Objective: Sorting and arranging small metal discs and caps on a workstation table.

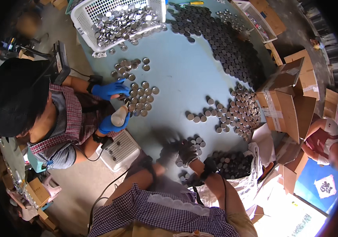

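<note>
The step in hand looks like gathering or sorting small round discs point(198, 142) at the near edge of the worktop point(176, 85): the right hand point(188, 152), in a dark glove, is down at the left side of that small cluster, its fingers bent, though whether they pinch a disc I cannot tell. The left hand point(167, 153) is just beside it on the left, blurred and in shadow, so whether its fingers are wide, narrow or holding something cannot be told either. A next move probably calls for fingers low and flat enough to take thin discs without scattering their neighbours. To the right of the fingers sits a heap of dark discs point(229, 165), bordered by white sheeting point(257, 158); beyond and to the right lie paler discs point(244, 112), and farther off a broad spread of dark ones point(232, 49). Ahead and to the left, a co-worker's blue-gloved hands point(111, 123) hold a pale bottle point(119, 116) near grouped discs point(140, 98), with a white basket point(91, 37) of shiny lids farther beyond. The sheeting and an open cardboard box point(275, 112) seem likeliest to hinder reaching right.
</note>
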`<state>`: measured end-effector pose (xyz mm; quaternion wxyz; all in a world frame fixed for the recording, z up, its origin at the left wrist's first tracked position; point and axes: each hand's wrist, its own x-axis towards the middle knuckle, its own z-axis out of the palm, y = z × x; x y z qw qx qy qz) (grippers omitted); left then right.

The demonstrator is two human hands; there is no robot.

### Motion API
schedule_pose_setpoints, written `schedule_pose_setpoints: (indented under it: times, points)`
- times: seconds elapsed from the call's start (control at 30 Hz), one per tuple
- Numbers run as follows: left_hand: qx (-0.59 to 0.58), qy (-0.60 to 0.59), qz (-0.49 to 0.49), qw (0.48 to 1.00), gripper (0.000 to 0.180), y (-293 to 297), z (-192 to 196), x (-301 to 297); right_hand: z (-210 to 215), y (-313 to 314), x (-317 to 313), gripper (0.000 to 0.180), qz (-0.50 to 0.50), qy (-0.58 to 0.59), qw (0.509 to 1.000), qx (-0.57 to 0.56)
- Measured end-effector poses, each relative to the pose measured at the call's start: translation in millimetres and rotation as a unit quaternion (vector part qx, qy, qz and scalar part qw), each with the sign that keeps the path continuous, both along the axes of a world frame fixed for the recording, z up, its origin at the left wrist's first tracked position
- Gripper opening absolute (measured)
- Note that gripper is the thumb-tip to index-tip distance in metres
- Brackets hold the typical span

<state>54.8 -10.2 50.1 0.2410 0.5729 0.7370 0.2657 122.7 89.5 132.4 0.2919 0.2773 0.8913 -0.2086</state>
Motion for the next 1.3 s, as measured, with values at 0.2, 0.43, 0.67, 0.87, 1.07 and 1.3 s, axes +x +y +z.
schedule_pose_setpoints:
  times: [0.2,0.43,0.67,0.87,1.07,1.3]
  points:
    - [-0.046,0.046,-0.029,0.997,0.021,0.6,-15.6,-40.0,-41.5,-8.5,-1.3,0.03,-0.028,0.056,0.995,0.084]
    - [0.043,0.052,0.11,0.992,0.017,13.2,2.1,-91.1,-45.8,4.1,-25.8,0.028,-0.014,0.012,0.995,0.094]
    - [-0.023,0.028,0.111,0.993,0.033,21.5,-20.1,-85.4,-54.4,11.3,-25.1,0.026,-0.047,-0.007,0.994,0.101]
    - [0.114,-0.04,0.203,0.972,0.035,57.6,4.5,-94.5,-98.8,55.3,-56.4,0.021,-0.286,0.332,0.899,-0.016]
    - [0.053,0.065,0.184,0.979,0.031,14.3,-8.9,-113.7,-77.9,49.0,-37.2,0.025,-0.163,0.285,0.943,0.051]
    - [0.04,0.006,0.187,0.982,0.024,20.3,1.4,-108.7,-95.5,53.0,-55.1,0.04,-0.111,0.286,0.95,0.052]
